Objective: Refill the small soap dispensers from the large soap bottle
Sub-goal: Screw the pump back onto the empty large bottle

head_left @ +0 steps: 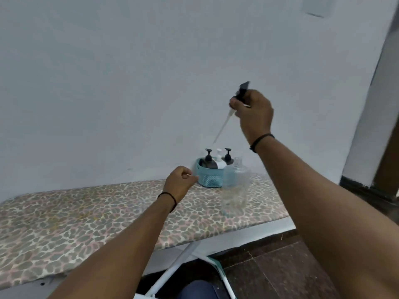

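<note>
Leopard-print padded board [86,216] bears a clear ribbed bottle [235,186]; at its 12 o'clock, right hand [255,113] grips a black pump [243,89] with a thin tube. Left hand [179,183] curls loosely, holding nothing, beside the woven teal basket [210,180].

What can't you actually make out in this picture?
- Head view: the lower halves of the dispensers are hidden by the blue basket.
- The clear bottle is blurred; its fill level is unclear.
- The pump head is partly covered by the right hand.
- What the left hand holds, if anything, is unclear.
</note>
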